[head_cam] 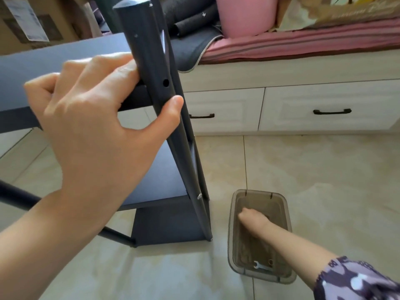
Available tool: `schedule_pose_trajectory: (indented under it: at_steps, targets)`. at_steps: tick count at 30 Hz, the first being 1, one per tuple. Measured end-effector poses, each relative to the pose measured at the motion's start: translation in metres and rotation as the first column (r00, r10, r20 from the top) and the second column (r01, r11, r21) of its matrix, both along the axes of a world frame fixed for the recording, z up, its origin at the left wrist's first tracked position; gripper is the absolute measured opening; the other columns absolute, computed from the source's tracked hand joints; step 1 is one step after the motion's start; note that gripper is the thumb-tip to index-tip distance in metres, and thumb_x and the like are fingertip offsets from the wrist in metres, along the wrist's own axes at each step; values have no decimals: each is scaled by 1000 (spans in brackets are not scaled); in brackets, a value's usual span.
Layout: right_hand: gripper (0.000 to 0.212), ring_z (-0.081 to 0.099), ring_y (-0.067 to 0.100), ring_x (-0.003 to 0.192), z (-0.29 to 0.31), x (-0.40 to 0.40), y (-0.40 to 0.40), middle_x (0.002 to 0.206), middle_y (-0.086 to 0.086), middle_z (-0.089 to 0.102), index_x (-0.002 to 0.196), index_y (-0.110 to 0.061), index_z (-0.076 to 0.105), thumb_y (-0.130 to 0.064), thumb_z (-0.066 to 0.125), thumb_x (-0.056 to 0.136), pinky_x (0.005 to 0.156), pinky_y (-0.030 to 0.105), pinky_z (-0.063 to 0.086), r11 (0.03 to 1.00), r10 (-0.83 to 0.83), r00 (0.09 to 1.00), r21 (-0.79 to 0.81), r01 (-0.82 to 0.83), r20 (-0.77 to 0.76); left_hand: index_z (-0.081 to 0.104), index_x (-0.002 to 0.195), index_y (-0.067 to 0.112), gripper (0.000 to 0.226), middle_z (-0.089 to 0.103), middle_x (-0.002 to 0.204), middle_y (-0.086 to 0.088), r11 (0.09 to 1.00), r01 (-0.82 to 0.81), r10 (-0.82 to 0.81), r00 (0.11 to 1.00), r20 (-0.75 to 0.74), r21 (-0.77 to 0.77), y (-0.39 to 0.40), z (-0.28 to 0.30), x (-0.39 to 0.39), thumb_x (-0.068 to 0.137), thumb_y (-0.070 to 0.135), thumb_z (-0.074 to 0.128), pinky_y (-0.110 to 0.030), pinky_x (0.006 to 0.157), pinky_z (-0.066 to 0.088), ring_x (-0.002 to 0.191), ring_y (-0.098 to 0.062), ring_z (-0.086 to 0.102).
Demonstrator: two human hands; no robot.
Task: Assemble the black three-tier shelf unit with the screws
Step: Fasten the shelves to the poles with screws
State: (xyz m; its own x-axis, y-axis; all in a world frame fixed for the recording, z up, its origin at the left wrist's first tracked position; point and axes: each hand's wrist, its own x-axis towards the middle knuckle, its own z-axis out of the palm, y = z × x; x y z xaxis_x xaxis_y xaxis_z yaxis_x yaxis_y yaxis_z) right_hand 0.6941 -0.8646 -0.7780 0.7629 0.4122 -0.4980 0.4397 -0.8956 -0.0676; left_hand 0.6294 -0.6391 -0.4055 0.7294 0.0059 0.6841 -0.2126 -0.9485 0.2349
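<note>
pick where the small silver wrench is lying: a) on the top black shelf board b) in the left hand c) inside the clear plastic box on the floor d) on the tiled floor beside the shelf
c: the small silver wrench lies at the near end of the clear plastic box on the floor, while the right hand reaches into the far end of that box.

The shelf post (149, 61) is smooth, matt dark metal. The box (259, 234) is translucent smoky plastic; the floor (324, 191) is glossy tile.
</note>
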Motion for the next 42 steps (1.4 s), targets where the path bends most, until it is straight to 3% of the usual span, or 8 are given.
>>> schedule_pose_trajectory:
  at_steps: [2, 11, 15, 20, 27, 31, 34, 42]
  targets:
    - [31, 59, 38, 113, 3, 2, 11, 126, 23, 55, 124, 3, 55, 7, 44, 95, 96, 43, 50, 998, -22, 1000, 66, 21, 9, 69, 118, 30, 43, 62, 127, 14, 1000, 0, 0, 1000, 26, 23, -7, 2, -5, 94, 61, 52, -55, 103, 42, 122, -17, 52]
    - [19, 60, 26, 101, 45, -12, 34, 112, 14, 61, 112, -6, 62, -4, 51, 97, 85, 31, 50, 975, 21, 996, 219, -38, 83, 75, 112, 23, 41, 69, 122, 7, 998, 21, -29, 989, 144, 59, -9, 1, -5, 89, 54, 61, -39, 96, 28, 117, -19, 60]
    - [23, 63, 29, 106, 104, -12, 41, 115, 16, 64, 115, -6, 66, -8, 54, 96, 93, 33, 51, 957, -3, 999, 291, -8, 37, 76, 108, 22, 39, 71, 119, 8, 996, 33, -48, 979, 198, 78, -4, -1, -6, 88, 53, 63, -40, 98, 30, 116, -18, 62]
    - [16, 66, 15, 87, 207, -23, 37, 96, 0, 72, 97, -16, 73, -30, 67, 92, 81, 33, 55, 880, -116, 986, 472, 47, 118, 76, 111, 20, 42, 72, 118, 6, 994, 80, -94, 976, 197, 79, 2, -1, -11, 88, 53, 63, -41, 100, 30, 119, -20, 62]
    - [9, 67, 3, 64, 330, -57, 47, 69, -4, 71, 79, -20, 66, -21, 71, 87, 67, 26, 57, 569, -489, 867, 788, 234, 96, 75, 114, 23, 42, 72, 118, 8, 988, 135, -146, 977, 155, 80, 12, 1, -26, 88, 54, 62, -43, 101, 33, 121, -20, 61]
    - [4, 70, 11, 65, 374, -77, 59, 70, -1, 74, 83, -13, 68, -12, 67, 86, 65, 29, 59, 227, -645, 763, 941, 251, -47, 73, 119, 20, 52, 71, 123, 4, 981, 157, -167, 983, 79, 116, 19, 5, -33, 89, 59, 57, -44, 100, 36, 123, -23, 61]
    - [2, 71, 15, 71, 388, -95, 65, 76, 2, 75, 88, -10, 68, -10, 66, 89, 65, 26, 58, -27, -635, 743, 967, 252, -211, 71, 122, 16, 55, 70, 124, 0, 967, 191, -205, 977, 67, 169, 25, 9, -34, 79, 49, 78, -46, 98, 41, 122, -26, 63]
    - [6, 72, 17, 74, 400, -121, 70, 79, 4, 76, 81, -14, 71, -10, 73, 85, 76, 31, 59, -107, -590, 798, 991, 80, -128, 69, 128, 15, 69, 67, 130, 0, 903, 298, -325, 945, 42, 309, 46, 17, -30, 66, 31, 93, -43, 95, 50, 122, -25, 64]
